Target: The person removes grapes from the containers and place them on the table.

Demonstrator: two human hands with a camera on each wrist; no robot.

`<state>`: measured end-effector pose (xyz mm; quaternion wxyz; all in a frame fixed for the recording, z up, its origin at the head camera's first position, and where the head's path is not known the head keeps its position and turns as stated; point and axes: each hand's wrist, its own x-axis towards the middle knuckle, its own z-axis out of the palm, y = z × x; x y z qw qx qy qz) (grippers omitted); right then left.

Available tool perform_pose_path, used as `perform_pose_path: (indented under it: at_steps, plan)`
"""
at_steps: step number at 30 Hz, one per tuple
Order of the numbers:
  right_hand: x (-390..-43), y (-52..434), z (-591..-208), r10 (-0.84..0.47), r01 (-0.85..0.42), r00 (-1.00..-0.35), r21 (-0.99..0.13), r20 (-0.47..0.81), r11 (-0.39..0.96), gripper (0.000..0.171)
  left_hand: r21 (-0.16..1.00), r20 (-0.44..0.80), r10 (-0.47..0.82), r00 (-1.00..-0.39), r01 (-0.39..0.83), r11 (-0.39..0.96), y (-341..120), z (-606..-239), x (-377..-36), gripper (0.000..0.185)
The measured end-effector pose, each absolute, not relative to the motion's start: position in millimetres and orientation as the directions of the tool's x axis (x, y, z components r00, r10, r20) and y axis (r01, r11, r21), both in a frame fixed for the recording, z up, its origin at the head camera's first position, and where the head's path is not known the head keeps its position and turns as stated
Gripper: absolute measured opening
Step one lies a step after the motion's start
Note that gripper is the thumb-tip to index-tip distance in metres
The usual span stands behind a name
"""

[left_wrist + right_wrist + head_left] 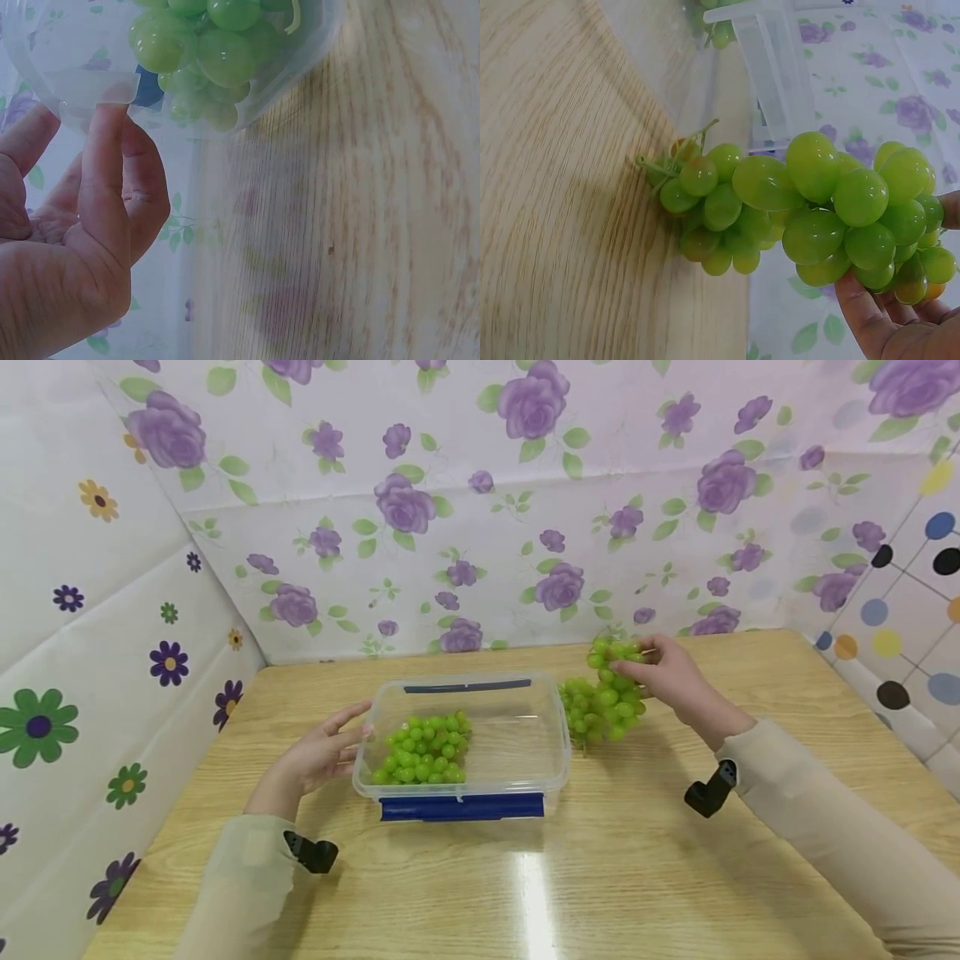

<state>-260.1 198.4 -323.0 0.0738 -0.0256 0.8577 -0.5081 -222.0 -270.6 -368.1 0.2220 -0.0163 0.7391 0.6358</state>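
Observation:
My right hand (671,681) grips a bunch of green grapes (617,693) near its top, thumb in front. The bunch hangs down to the right of a clear plastic container (517,739). Beside the container's right end, a second grape bunch (720,206) lies on the table, partly overlapped by the held one. Inside the container, green grapes (423,747) lie in the left half. My left hand (322,752) is at the container's left end, its fingers loosely bent and a fingertip touching the rim tab (97,86).
The wooden table (645,877) runs back to a wall covering (480,560) with purple flowers. Blue clip flaps (461,807) hang along the container's front and back. Each sleeve carries a small black wrist camera, one at the left (311,853) and one at the right (711,789).

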Motion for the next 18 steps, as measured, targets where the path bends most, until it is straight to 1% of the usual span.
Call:
perform_pose_path:
  at_steps: [7, 14, 18]
  plan:
    - [-261, 205, -328, -0.114, 0.037, -0.988, -0.872, -0.105, 0.489, 0.077, 0.934, -0.344, 0.257, -0.903, -0.3, 0.196, -271, -369, -223, 0.071]
    - [-263, 211, -336, -0.108, 0.046, -0.987, -0.863, -0.115, 0.504, 0.075, 0.934, -0.344, 0.267, -0.9, -0.299, 0.195, -272, -370, -224, 0.07]
    - [-265, 213, -339, -0.11, 0.05, -0.986, -0.859, -0.123, 0.509, 0.078, 0.933, -0.347, 0.266, -0.899, -0.304, 0.191, -271, -369, -224, 0.071]
